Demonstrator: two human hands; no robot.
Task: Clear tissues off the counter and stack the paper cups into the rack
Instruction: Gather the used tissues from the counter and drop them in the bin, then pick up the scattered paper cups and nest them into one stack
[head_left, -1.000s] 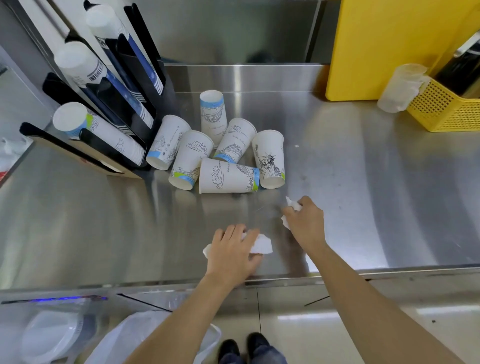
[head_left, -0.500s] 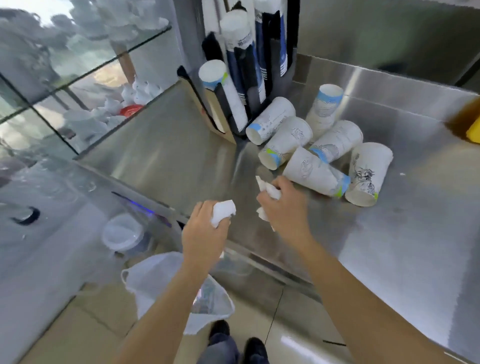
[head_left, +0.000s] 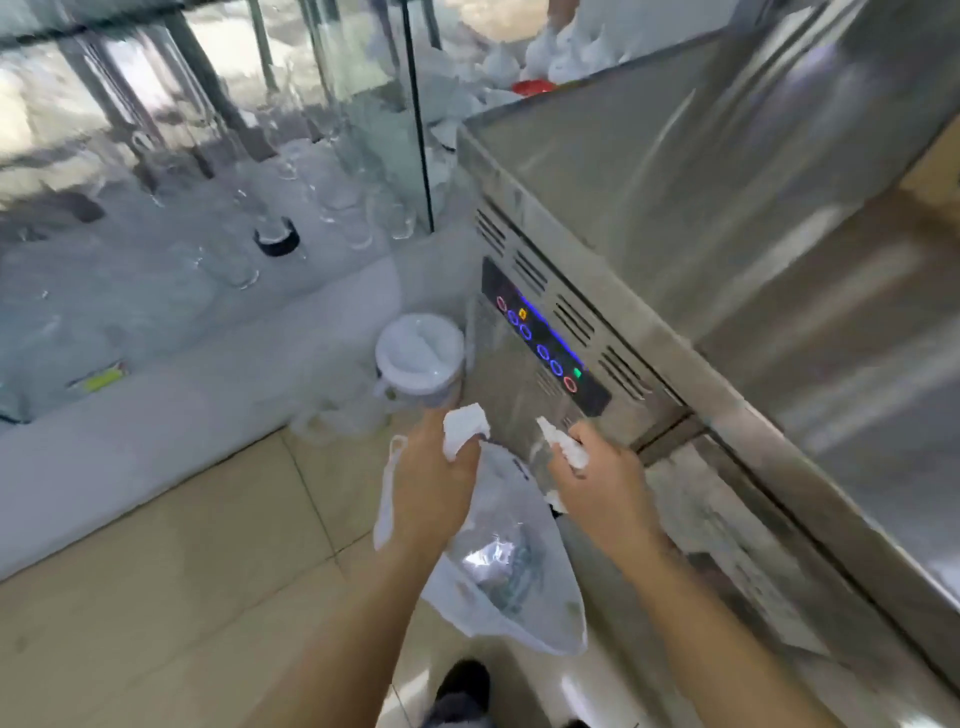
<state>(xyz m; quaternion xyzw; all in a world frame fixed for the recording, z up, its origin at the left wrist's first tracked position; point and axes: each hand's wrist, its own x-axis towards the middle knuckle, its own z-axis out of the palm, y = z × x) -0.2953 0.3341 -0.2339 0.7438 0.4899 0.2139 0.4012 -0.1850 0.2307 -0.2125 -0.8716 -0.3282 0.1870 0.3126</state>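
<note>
My left hand (head_left: 434, 470) is closed around a crumpled white tissue (head_left: 464, 427), held over the open mouth of a white plastic bag (head_left: 511, 571) below the counter. My right hand (head_left: 602, 480) grips a second white tissue (head_left: 563, 447), just right of the bag's opening. The bag holds some crumpled waste. The steel counter (head_left: 727, 171) fills the upper right. The paper cups and the rack are out of view.
The counter's front carries a dark control panel (head_left: 545, 348) with lit buttons. A white lidded bucket (head_left: 420, 358) stands on the tiled floor by the counter's corner. Glass shelving (head_left: 234, 156) with glassware fills the upper left. My shoes (head_left: 462, 686) show at the bottom.
Both hands lifted the tissues off the counter and carried them down and left over the bag. My view swung left and down, so the cups and rack left the frame.
</note>
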